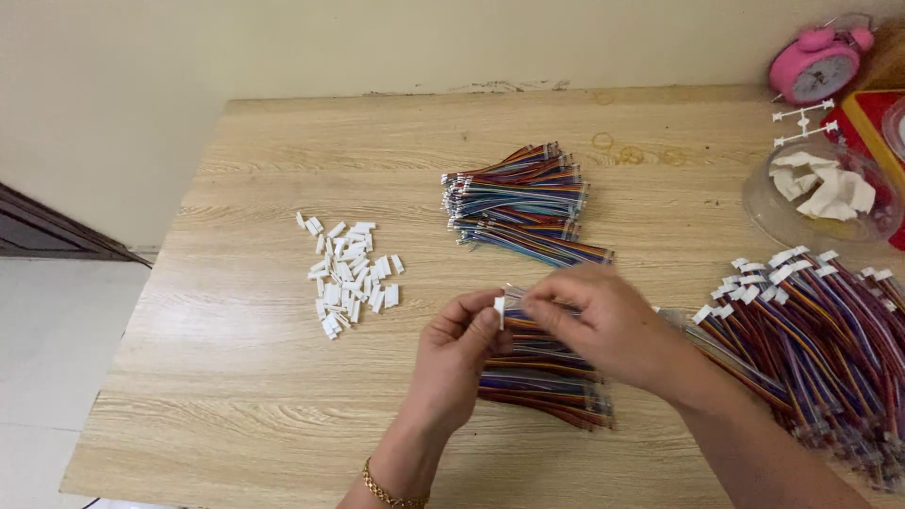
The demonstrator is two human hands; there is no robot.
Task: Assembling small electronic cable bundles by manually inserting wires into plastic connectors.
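Observation:
My left hand point(457, 353) pinches a small white plastic connector housing point(499, 311) between thumb and forefinger. My right hand point(603, 320) holds the end of a thin multicoloured ribbon cable point(528, 300) right against that housing. Both hands hover over a pile of multicoloured cables point(542, 377) lying on the wooden table point(264, 377). A gold bracelet sits on my left wrist.
A heap of loose white housings point(349, 273) lies to the left. Another bundle of coloured cables point(523, 203) sits behind the hands. Cables fitted with white housings point(820, 330) are stacked at right. A clear bowl of white pieces point(820, 193) and a pink alarm clock point(815, 66) stand at back right.

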